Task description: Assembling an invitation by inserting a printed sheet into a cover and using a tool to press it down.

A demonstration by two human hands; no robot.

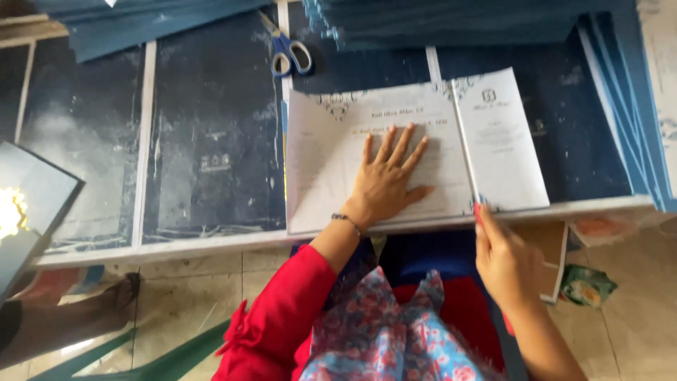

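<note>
A white printed card sheet [331, 176] with dark ornamental corners lies on a dark blue table top [211, 162]. My left hand [390, 176] lies flat on its middle panel, fingers spread, pressing it down. My right hand [504, 261] is at the table's near edge, gripping the lower end of a thin red-tipped stick [465, 152] that runs along the crease of the sheet. The right panel [504, 141] of the sheet is raised slightly along that crease.
Blue-handled scissors [290, 55] lie beyond the sheet. Stacks of dark blue card [451, 21] fill the table's far side and right edge [635, 106]. A dark framed board [32, 197] leans at the left. A tiled floor [190, 296] lies below, where another person's foot [116, 293] shows.
</note>
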